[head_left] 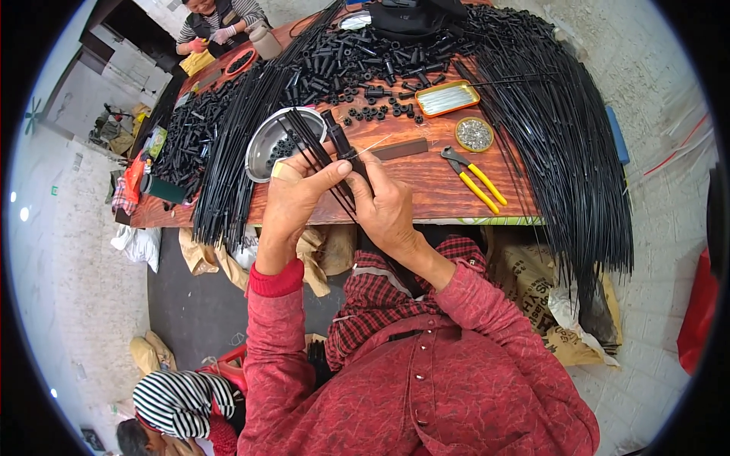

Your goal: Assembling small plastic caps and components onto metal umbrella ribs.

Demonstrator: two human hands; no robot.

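My left hand [293, 199] pinches a few thin black rods [308, 137] that fan up over a round metal bowl [262, 144]. My right hand [384, 205] grips a black plastic tube piece [340, 140] at the rods' lower ends, with a thin wire sticking out to the right. Both hands meet just above the wooden table's near edge [441, 199]. A tan bandage wraps my left thumb.
Bundles of long black rods [566, 152] drape over the table's right side and left side. Black plastic fittings [357, 64] heap at the back. Yellow-handled pliers [475, 178], a small dish of metal bits [474, 134] and an orange tray [447, 98] lie nearby. A seated person [220, 23] works across.
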